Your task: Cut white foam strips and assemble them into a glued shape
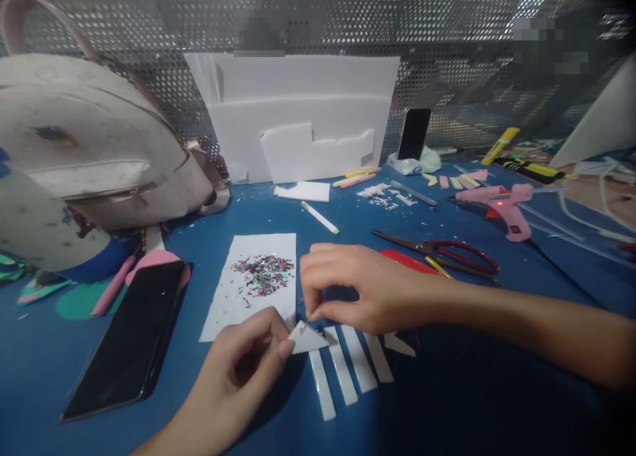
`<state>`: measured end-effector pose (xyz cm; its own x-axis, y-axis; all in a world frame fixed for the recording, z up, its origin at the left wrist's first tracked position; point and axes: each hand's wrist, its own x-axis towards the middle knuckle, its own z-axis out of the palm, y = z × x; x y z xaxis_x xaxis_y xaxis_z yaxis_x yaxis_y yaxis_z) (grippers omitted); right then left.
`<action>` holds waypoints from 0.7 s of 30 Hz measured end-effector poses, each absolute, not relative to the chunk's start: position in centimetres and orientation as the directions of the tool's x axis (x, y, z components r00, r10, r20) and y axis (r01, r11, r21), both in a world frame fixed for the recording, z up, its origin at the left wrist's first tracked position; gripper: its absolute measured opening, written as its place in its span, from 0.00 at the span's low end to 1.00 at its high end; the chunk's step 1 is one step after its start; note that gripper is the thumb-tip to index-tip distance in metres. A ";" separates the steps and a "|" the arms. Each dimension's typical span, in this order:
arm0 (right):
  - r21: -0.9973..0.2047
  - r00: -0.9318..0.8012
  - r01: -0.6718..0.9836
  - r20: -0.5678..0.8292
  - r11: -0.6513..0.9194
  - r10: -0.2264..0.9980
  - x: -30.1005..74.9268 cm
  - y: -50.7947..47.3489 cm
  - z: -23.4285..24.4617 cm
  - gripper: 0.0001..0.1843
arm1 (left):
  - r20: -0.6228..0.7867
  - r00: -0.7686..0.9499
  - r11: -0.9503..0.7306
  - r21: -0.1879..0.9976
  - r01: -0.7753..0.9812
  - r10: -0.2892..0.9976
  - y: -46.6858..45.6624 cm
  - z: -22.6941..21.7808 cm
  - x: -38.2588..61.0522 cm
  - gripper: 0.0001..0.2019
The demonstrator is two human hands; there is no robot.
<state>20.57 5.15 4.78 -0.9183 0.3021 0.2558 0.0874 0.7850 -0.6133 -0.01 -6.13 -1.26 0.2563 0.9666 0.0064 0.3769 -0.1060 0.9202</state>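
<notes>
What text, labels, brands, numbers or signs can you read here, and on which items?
No readable text on anything in view.
Backpack, dark plate: too blurred to read any lettering.
White pack by the upright phone, small blue mark: too small to read.
Pink glue gun, dark switch: any marking too small to read.
White triangular piece: no text visible.
</notes>
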 end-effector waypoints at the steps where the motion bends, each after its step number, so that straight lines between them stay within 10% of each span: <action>1: -0.608 -0.924 0.085 0.248 0.790 0.291 20.6 5.2 4.9 0.08 | 0.001 0.257 -0.101 0.921 0.377 0.966 -6.1 -1.2 0.0 0.17; 21: -0.775 -0.906 0.037 0.241 0.631 0.349 20.3 5.7 4.1 0.08 | 0.018 0.229 -0.095 0.940 0.328 0.973 -6.0 -1.8 -0.3 0.18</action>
